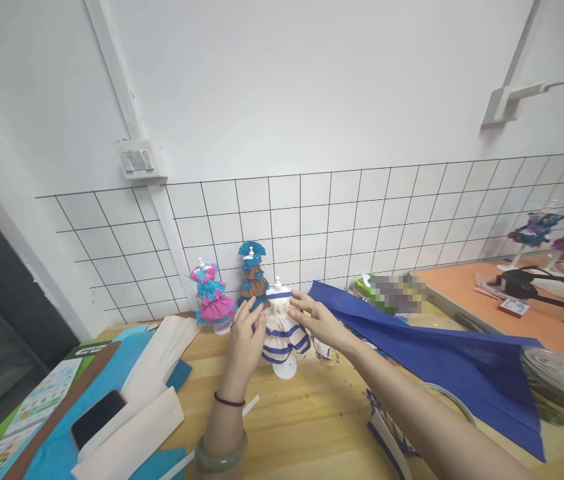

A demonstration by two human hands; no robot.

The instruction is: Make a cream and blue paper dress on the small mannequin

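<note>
A small white dress with blue stripes [287, 340] hangs on a miniature dress form [285, 368] with a round white base, upright on the wooden table. My left hand [248, 337] is beside the dress's left side, fingers stretched out; whether they touch it I cannot tell. On the other side, my right hand [323, 323] reaches in with spread fingers, its fingertips at the bodice. Close behind stand a doll dress in pink and blue [213, 303] and a taller one in brown and teal [253, 279], each on its own form.
Crepe paper strips [135, 427] and a phone [98, 417] lie at left. Blue crepe paper [442, 363] stretches across the right, near a clear round container [562, 380]. Tape-like rolls and scraps lie under my right forearm. More dressed forms [537, 230] stand on an orange surface [455, 287].
</note>
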